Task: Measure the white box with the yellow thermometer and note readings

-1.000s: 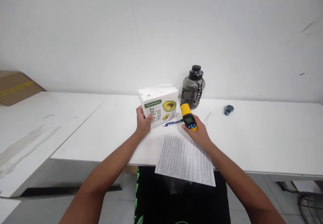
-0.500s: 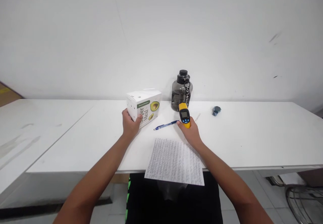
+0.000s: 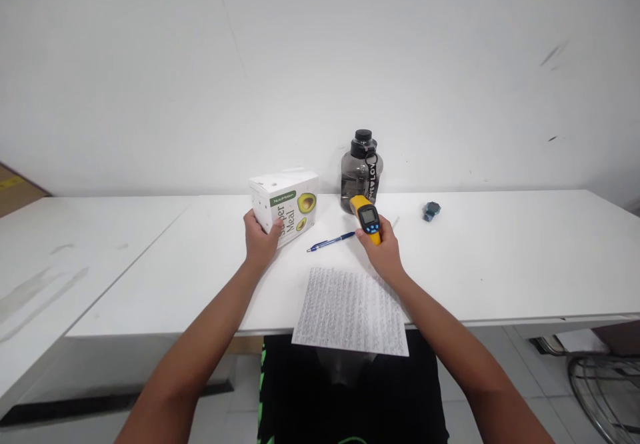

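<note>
My left hand [image 3: 261, 239] is closed around the near left corner of a white carton [image 3: 287, 207] printed "Super Meal" with avocado pictures. In my right hand [image 3: 384, 252] is a yellow and black infrared thermometer [image 3: 369, 216], its small screen and blue buttons facing me. The thermometer's front end points up and left, in front of a dark see-through water bottle [image 3: 353, 174]. Between the two hands a blue pen [image 3: 330, 241] lies on the table, its right end close to my right thumb. Below it rests a sheet of paper [image 3: 353, 311] covered in handwriting, partly overhanging the table edge.
The white table [image 3: 510, 264] stands against a white wall. A small dark blue-grey object, apparently a watch [image 3: 431, 211], lies at the right. A brown box [image 3: 17, 191] shows at the far left, and a wire-framed item [image 3: 605, 391] is on the floor at lower right.
The thermometer has turned, its front end now pointing further left. My left hand still grips the carton in nearly the same place. The whole view has shifted slightly.
</note>
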The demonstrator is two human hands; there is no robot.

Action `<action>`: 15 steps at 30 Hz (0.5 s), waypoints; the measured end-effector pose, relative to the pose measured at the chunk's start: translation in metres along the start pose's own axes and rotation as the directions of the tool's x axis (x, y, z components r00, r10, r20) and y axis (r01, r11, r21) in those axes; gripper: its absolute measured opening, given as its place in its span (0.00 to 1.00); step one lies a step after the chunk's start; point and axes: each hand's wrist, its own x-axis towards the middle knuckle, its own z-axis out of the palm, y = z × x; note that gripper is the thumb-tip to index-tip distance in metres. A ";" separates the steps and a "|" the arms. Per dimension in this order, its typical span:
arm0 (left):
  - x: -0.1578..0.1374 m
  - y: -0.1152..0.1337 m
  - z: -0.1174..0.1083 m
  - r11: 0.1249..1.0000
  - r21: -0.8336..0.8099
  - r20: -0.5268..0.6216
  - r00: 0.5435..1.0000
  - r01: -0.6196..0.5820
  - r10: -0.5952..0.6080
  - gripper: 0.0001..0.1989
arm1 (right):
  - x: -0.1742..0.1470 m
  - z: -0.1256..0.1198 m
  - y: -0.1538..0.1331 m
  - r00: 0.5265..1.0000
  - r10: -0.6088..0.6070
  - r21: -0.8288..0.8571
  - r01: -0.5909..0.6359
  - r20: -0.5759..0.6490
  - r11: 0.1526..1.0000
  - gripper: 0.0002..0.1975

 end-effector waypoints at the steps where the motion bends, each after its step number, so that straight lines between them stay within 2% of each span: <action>1: 0.001 -0.001 0.001 1.000 -0.004 0.017 1.000 0.016 -0.016 0.32 | 0.000 -0.001 0.000 1.000 -0.019 -0.018 0.019 0.008 1.000 0.29; 4: 0.002 -0.004 0.003 0.998 -0.040 0.068 0.997 0.041 -0.038 0.32 | 0.002 -0.003 0.001 0.999 -0.027 -0.102 0.031 0.039 0.994 0.21; 7: 0.004 -0.009 0.005 0.998 -0.060 0.074 0.997 0.018 -0.013 0.33 | 0.006 -0.006 0.006 0.999 -0.019 -0.282 0.028 0.035 0.959 0.20; 9: 0.006 -0.013 0.005 0.999 -0.049 0.061 0.998 -0.010 0.013 0.34 | 0.010 -0.008 0.010 0.998 -0.041 -0.459 0.056 0.044 0.887 0.23; 11: 0.007 -0.015 0.005 0.999 -0.038 0.051 0.998 -0.034 0.036 0.34 | 0.014 -0.010 0.013 0.996 -0.060 -0.620 0.088 0.065 0.780 0.26; 15: 0.008 -0.017 0.004 0.998 -0.014 0.040 0.997 -0.066 0.066 0.33 | 0.020 -0.017 0.016 0.994 -0.055 -0.800 0.111 0.097 0.590 0.28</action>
